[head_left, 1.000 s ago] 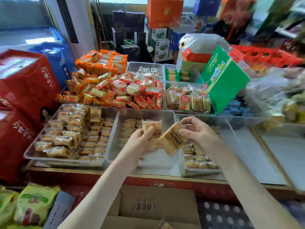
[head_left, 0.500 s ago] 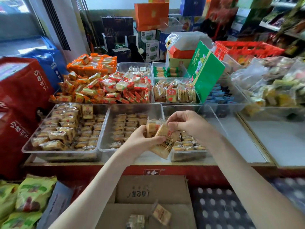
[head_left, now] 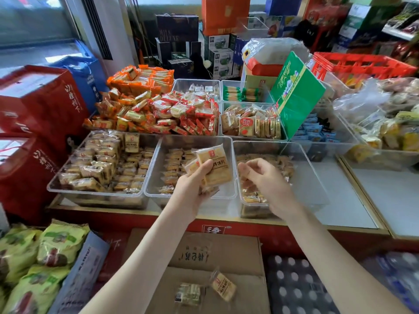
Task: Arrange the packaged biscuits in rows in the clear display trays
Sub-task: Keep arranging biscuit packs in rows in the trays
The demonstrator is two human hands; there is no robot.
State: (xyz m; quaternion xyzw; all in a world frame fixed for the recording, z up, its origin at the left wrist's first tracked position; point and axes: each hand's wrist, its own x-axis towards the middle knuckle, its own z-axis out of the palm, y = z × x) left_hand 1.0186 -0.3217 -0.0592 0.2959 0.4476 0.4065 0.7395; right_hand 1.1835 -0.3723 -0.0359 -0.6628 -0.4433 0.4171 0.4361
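My left hand (head_left: 195,184) grips a small stack of yellow biscuit packets (head_left: 215,166) above the middle clear tray (head_left: 158,155). That tray holds rows of packets along its left side. My right hand (head_left: 263,177) hovers over the right clear tray (head_left: 303,152), fingers loosely curled with nothing in them. Biscuit packets lie at the back and near-left corner of that right tray. The left clear tray (head_left: 56,184) is piled with packets.
Below the counter an open cardboard box (head_left: 217,252) has two loose packets (head_left: 223,286) on its flap. Red boxes (head_left: 34,105) stand at left. Behind are trays of red and orange snacks (head_left: 163,109), a green box (head_left: 294,94) and bagged goods at right.
My right hand has let go of the packet it held; that packet now sits with the others in my left hand. The right hand has moved right, over the right tray.
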